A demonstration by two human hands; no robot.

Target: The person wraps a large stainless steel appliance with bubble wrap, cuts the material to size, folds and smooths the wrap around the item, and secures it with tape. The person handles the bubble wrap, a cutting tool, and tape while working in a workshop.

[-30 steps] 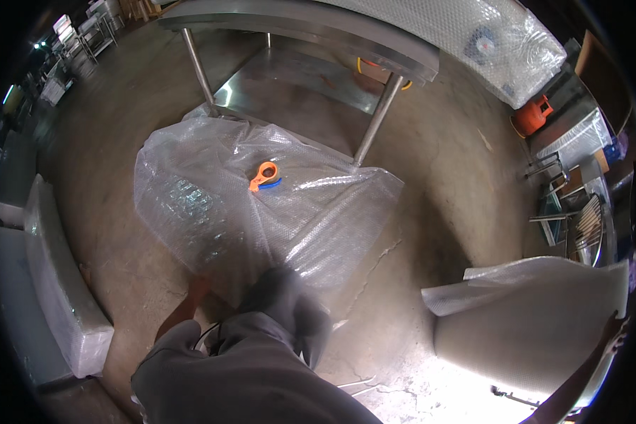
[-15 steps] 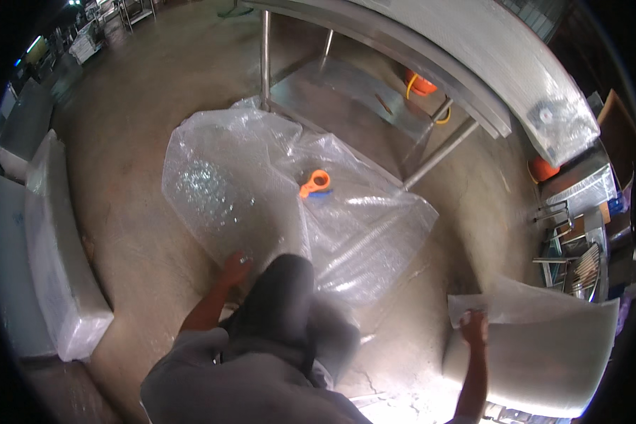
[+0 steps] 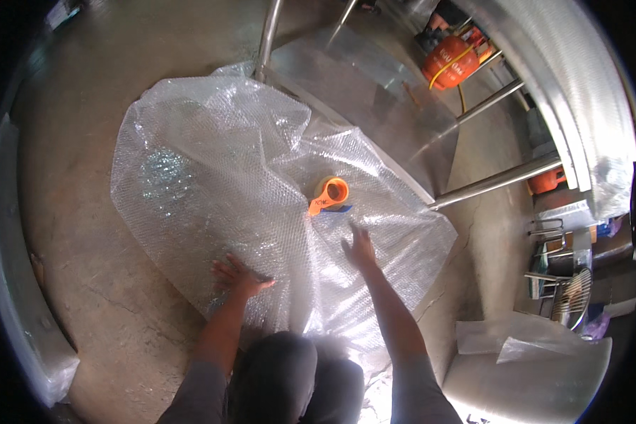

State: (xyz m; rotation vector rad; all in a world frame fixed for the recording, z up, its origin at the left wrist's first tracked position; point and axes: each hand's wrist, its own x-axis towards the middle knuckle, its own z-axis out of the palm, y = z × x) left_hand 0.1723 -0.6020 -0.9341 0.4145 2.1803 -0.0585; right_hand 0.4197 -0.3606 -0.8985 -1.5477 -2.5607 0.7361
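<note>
A wide sheet of clear bubble wrap (image 3: 191, 127) lies creased over the floor in front of my knees. My left hand (image 3: 240, 277) rests on its near left part, fingers spread, holding nothing. Further right, my right hand (image 3: 361, 249) reaches over the sheet with its fingers apart and nothing in them. Just beyond its fingertips sits an orange tape dispenser (image 3: 319, 203) with a roll of tape. A small blue piece (image 3: 339, 209) shows beside the dispenser; I cannot tell whether it belongs to it.
A metal table with tubular legs (image 3: 498, 182) and a low metal shelf (image 3: 374, 92) stands beyond the sheet. Behind it are an orange gas cylinder (image 3: 450, 63) and a person's leg. A large wrap roll (image 3: 523, 381) lies at the lower right, a wrapped long item (image 3: 28, 311) at the left.
My right hand has left the roll at the lower right and come over the sheet near the dispenser. My left hand now lies spread on the wrap. My view has shifted closer.
</note>
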